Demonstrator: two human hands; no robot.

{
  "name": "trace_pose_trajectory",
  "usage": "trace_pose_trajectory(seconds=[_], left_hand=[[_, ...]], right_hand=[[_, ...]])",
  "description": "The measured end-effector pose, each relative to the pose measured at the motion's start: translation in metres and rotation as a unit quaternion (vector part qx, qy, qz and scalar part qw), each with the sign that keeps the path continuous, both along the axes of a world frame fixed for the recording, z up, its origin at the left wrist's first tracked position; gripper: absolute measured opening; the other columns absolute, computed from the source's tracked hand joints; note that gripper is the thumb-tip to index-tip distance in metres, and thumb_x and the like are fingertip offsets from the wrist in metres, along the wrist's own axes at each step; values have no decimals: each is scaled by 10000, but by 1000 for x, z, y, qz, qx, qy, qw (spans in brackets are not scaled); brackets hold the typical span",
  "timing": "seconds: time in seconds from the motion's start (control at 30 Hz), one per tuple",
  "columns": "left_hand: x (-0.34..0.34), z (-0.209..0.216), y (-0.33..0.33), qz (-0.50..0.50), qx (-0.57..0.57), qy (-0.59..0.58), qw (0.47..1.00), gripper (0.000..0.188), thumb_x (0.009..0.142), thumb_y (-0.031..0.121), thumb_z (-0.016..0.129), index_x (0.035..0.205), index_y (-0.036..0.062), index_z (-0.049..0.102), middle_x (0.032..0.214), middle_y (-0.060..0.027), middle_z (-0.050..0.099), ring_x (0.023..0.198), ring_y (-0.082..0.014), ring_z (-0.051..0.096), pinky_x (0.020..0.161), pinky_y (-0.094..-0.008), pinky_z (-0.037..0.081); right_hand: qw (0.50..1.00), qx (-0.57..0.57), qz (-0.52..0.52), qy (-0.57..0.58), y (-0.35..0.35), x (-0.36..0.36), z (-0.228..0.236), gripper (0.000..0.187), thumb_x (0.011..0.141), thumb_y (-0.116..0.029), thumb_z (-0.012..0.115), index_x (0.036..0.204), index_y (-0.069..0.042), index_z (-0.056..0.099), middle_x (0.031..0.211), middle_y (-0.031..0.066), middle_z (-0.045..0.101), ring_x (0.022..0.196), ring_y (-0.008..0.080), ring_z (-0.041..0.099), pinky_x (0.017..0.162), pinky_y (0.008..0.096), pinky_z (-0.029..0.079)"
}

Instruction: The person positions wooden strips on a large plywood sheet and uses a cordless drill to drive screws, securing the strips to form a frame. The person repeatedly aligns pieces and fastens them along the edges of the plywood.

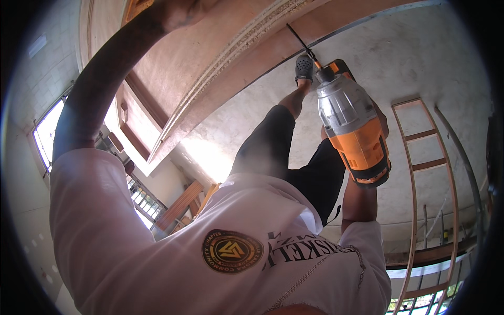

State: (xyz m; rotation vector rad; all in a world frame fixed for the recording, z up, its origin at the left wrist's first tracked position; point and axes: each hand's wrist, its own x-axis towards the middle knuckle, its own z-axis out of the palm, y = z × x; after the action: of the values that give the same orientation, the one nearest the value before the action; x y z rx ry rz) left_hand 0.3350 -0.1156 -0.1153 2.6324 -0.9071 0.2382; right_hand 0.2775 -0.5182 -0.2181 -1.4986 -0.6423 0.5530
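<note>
My right hand point(381, 119) is wrapped round the grip of an orange and grey cordless impact driver point(353, 126), which hides most of its fingers. A long dark drill bit point(297, 38) sticks out from its nose, angled up and left. The bit's tip lies in front of the lower edge of a large wooden panel point(173, 68); whether it touches cannot be told. At the top edge of the view my left hand point(178, 13) is raised against or close to the panel. Its fingers are mostly cut off by the frame.
A ladder-like wooden frame point(446, 157) stands on the right, with a curved pipe point(462, 142) beside it. My foot in a dark clog point(303, 68) is on the grey concrete floor point(420, 58). Wooden boards point(181, 205) lean near a barred window point(144, 199) at the left.
</note>
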Motion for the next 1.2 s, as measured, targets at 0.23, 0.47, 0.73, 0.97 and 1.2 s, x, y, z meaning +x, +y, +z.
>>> trace_pose_trajectory(seconds=[0.23,0.47,0.73,0.97,1.2], left_hand=[[4,0,0,-22,11,1,1000,209,1042,217,562,1110,25,611,1069,-151,558,1019,-336,521,917,-461,425],[4,3,0,-11,17,3,1000,209,1037,225,576,1097,29,613,1065,-149,566,1005,-326,528,903,-466,429],[3,3,-4,-2,6,0,1000,279,1035,286,567,1101,18,613,1082,-174,582,1026,-341,548,903,-486,440],[-15,54,-36,142,76,-5,987,318,969,158,657,1253,14,648,1171,-188,623,1095,-320,594,938,-441,468],[-99,67,-201,436,-118,175,875,312,885,102,733,1195,93,690,820,-92,694,632,-254,679,584,-356,546]], right_hand=[[1000,11,4,-9,5,0,4,468,806,-218,833,1186,-5,662,1137,140,751,963,253,762,826,375,620],[997,9,-3,-71,27,-2,20,463,785,-218,856,1158,-6,681,1127,141,759,961,253,766,826,373,620],[1000,-9,-20,10,4,-18,27,513,767,-212,873,1200,-16,680,1117,129,759,948,236,764,805,352,618],[980,-137,-69,129,-40,-40,24,386,888,-176,775,1224,-34,648,1092,87,736,956,194,739,827,343,626],[981,-172,-88,-2,-103,-47,7,478,834,-126,808,1256,-13,615,1103,93,713,959,205,713,852,336,601]])
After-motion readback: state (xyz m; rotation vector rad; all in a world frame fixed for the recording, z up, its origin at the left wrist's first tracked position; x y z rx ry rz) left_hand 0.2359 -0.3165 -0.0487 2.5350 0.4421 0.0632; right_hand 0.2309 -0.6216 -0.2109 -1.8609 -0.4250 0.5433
